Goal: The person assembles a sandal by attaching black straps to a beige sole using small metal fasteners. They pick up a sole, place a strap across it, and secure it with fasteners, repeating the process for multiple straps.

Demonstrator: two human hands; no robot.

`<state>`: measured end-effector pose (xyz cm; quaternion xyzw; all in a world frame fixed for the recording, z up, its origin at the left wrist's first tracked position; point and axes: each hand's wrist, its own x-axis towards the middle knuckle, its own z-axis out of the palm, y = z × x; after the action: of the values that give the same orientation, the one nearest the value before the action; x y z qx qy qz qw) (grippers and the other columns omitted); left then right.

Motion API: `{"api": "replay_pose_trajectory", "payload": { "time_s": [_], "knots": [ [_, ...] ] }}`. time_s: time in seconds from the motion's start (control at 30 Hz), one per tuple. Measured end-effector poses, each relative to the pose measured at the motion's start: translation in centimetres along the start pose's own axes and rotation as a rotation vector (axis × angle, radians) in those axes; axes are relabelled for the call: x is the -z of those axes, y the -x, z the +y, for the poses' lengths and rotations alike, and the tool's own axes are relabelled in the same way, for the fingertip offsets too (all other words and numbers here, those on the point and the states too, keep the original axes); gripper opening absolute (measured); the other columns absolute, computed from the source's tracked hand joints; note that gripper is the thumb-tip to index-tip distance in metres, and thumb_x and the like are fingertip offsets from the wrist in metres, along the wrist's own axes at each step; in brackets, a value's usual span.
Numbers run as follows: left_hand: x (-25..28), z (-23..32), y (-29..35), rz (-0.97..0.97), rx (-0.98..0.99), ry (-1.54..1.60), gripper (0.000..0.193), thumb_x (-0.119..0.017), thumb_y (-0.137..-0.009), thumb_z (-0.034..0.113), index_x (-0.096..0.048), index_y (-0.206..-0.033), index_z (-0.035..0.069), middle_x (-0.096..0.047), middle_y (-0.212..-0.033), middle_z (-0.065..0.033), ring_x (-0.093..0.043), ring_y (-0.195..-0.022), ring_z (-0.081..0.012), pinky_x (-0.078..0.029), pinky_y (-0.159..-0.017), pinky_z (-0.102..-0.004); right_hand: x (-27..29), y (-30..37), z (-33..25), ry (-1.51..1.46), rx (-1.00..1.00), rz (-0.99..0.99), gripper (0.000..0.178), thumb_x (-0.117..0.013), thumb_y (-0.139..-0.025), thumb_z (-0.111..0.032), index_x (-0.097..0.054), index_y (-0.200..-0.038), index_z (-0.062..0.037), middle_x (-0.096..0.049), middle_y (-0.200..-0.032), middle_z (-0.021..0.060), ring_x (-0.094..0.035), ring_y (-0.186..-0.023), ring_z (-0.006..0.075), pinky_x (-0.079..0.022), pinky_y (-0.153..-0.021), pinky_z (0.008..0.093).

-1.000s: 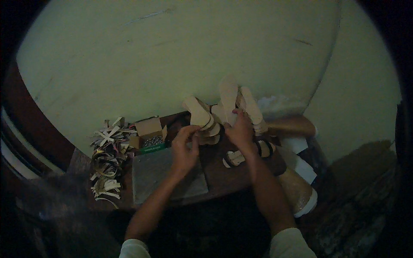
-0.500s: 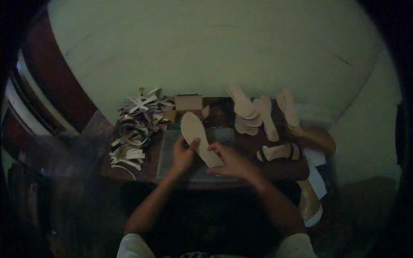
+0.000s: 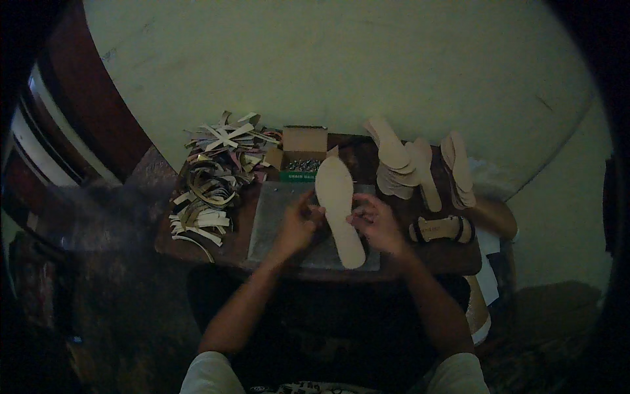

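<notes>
A pale beige shoe insole (image 3: 338, 197) stands up between my hands above a grey slab (image 3: 266, 220). Its wide toe end points away from me and the narrow heel end toward me. On its left edge, the bent fingers and thumb of my left hand (image 3: 300, 226) close at mid-length. Opposite, my right hand (image 3: 379, 226) pinches the right edge with thumb and fingers. Part of the slab and the box behind is hidden by the insole.
An open box of small metal nails (image 3: 303, 164) stands behind the slab. Material strips (image 3: 210, 177) heap up at left. Stacked insoles (image 3: 397, 157), more insoles (image 3: 457, 167) and a strapped sandal sole (image 3: 443, 229) lie at right. Another person's arm (image 3: 492, 217) reaches the table's right edge.
The insole has swung more upright and moved right, and both hands have shifted right with it. My left hand now grips nearer its edge. The nail box shows more fully.
</notes>
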<state>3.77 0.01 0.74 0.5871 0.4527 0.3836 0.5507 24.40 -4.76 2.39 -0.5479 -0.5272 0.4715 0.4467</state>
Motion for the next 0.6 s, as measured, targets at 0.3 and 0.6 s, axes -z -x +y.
{"api": "replay_pose_trajectory", "payload": {
  "time_s": [0.3,0.6],
  "knots": [
    [3.1,2.4,-0.3,0.051,-0.029,-0.078,0.044,-0.065,-0.093,0.028,-0.057,-0.126,0.000,-0.067,-0.106,-0.0093,-0.063,-0.093,-0.0150,-0.050,-0.082,-0.0292,0.7,-0.1,-0.5,0.021,0.071,-0.037,0.038,-0.066,-0.090,-0.009,-0.058,-0.125,0.0013,-0.068,-0.092,0.0078,-0.063,-0.085,0.0124,-0.051,-0.079,0.0291],
    [6.3,-0.1,-2.2,0.168,-0.029,-0.279,0.040,-0.067,-0.090,0.019,-0.057,-0.124,-0.002,-0.067,-0.110,-0.0147,-0.065,-0.097,-0.0205,-0.052,-0.084,-0.0341,-3.7,-0.2,2.0,0.334,0.316,0.090,0.028,-0.066,-0.089,-0.009,-0.064,-0.115,0.0007,-0.063,-0.086,0.0079,-0.063,-0.081,0.0176,-0.052,-0.072,0.0302]
  ]
}}
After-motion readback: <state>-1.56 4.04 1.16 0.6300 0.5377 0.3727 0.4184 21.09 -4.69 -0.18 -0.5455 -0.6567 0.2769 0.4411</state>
